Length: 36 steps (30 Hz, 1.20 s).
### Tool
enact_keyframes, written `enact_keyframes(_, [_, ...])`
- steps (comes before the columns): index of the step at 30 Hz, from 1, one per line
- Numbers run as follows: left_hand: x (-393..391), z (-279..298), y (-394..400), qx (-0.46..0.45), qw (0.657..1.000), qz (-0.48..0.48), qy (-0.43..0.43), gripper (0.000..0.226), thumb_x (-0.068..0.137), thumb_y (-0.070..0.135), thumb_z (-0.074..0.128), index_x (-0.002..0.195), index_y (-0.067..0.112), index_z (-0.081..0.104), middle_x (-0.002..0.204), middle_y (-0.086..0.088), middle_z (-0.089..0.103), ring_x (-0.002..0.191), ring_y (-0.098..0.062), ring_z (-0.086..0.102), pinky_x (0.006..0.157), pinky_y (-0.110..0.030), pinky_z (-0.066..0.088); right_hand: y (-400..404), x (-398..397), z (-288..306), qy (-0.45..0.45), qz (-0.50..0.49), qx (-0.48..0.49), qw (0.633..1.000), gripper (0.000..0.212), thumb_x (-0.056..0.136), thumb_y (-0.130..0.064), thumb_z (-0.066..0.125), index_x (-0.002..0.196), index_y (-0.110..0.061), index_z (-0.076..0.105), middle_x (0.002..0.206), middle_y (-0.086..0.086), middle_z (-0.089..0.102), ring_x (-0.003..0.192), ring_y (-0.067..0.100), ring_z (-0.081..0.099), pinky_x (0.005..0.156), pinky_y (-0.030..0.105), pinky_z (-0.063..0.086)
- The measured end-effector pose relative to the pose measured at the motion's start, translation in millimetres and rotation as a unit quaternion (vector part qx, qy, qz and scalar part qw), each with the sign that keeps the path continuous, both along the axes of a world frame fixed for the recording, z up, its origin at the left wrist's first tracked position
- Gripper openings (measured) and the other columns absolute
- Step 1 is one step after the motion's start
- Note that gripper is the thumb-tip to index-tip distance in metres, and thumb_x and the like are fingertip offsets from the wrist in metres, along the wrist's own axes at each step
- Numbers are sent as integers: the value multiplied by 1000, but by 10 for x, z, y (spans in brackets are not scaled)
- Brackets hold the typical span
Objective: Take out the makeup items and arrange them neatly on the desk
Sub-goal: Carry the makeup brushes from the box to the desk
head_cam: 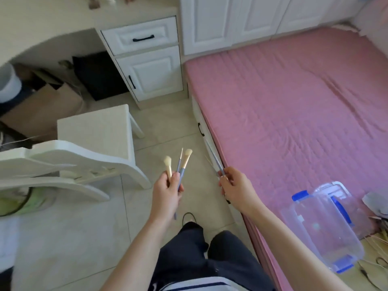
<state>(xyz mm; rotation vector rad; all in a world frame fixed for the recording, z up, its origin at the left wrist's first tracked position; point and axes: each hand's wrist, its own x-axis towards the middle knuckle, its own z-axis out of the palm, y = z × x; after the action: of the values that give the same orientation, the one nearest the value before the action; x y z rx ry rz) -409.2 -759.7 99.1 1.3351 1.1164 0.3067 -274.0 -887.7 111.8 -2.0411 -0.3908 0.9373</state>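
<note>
My left hand (167,191) grips three makeup brushes (180,164) with pale bristles and blue-grey handles, bristles pointing up, above the tiled floor. My right hand (233,186) pinches one or two thin brushes (216,162) beside the bed edge; their tips are blurred. A clear plastic storage box (319,225) with blue latches lies on the pink bed at the lower right and looks empty. The cream desk (63,19) curves across the upper left, far from both hands.
A white chair (90,143) stands between me and the desk. White drawers (144,55) sit under the desk's right end. The pink bed (294,101) fills the right side. Bags and a box lie under the desk. Scissors and paper items lie at the lower right.
</note>
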Motion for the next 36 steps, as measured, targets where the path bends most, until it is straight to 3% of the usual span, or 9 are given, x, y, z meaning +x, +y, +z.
enact_keyframes(11, [132, 76, 950, -18, 995, 94, -22, 26, 98, 26, 49, 82, 5, 52, 61, 1, 52, 42, -10, 36, 41, -21, 31, 1119, 236, 35, 31, 21, 7, 999, 19, 97, -10, 43, 104, -19, 58, 82, 1, 62, 63, 13, 56, 52, 19, 47])
enact_keyframes(18, [843, 71, 1663, -7, 992, 122, -21, 20, 98, 23, 48, 87, 7, 53, 63, 5, 53, 42, -8, 35, 43, -20, 32, 1880, 878, -70, 35, 47, -8, 998, 20, 97, -9, 42, 104, -17, 58, 87, 4, 63, 67, 13, 57, 56, 19, 47])
enact_keyframes(22, [1408, 77, 2157, -2, 989, 148, -17, 20, 96, 20, 48, 80, 8, 52, 60, 4, 51, 42, -9, 35, 42, -22, 31, 2393, 1419, -78, 18, 78, -26, 996, 20, 96, -11, 41, 106, -17, 58, 87, 4, 63, 68, 16, 57, 60, 31, 52])
enact_keyframes(26, [1814, 125, 2469, -21, 985, 169, -34, 16, 96, 18, 49, 87, 6, 55, 58, 8, 53, 43, -8, 36, 42, -21, 31, 2788, 1820, 0, -3, 126, -40, 991, 21, 96, -12, 40, 106, -16, 58, 89, 5, 63, 69, 17, 57, 65, 38, 55])
enact_keyframes(31, [2358, 168, 3016, -44, 976, 206, -50, 13, 97, 15, 49, 91, 6, 57, 64, 2, 53, 44, -8, 38, 41, -19, 31, 3461, 2463, 51, -43, 148, -39, 987, 20, 96, -12, 41, 104, -17, 58, 87, 4, 63, 71, 20, 60, 64, 38, 55])
enact_keyframes(36, [2642, 134, 3615, -50, 971, 227, -52, 13, 97, 15, 48, 96, 7, 58, 70, -2, 52, 51, -8, 38, 44, -17, 34, 4077, 2834, -17, -27, 132, -38, 990, 18, 94, -11, 42, 98, -20, 57, 88, 5, 64, 67, 18, 58, 63, 39, 55])
